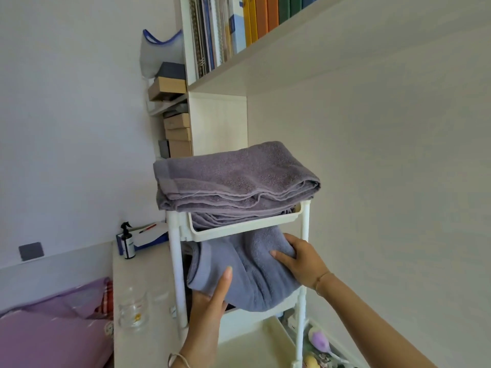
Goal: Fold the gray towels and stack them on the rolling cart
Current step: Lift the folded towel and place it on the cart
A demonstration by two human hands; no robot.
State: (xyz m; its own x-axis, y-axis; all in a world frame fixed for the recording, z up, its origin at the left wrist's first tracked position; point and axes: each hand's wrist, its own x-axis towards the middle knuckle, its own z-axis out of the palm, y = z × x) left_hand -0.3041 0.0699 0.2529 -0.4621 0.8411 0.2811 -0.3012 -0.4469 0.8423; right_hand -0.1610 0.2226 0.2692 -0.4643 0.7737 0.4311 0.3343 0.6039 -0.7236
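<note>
Gray towel [255, 272], both hands, cart [174, 261]

— What does the cart [305, 216] carry?
— Its top tray [247, 226] holds a folded gray stack [233, 176] that overhangs the rim. A bluer towel [252, 269] lies on the tier below, sagging over the front edge.
— And beside it?
— A pale counter [143, 343] bears a spray bottle [128, 241], a glass jar [133, 313] and a blue box [148, 239] with a red pen [147, 228] on top.

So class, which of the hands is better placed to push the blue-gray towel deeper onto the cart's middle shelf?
Probably the right hand: it lies on top of the blue-gray towel near the shelf opening; the left hand supports it from beneath.
</note>
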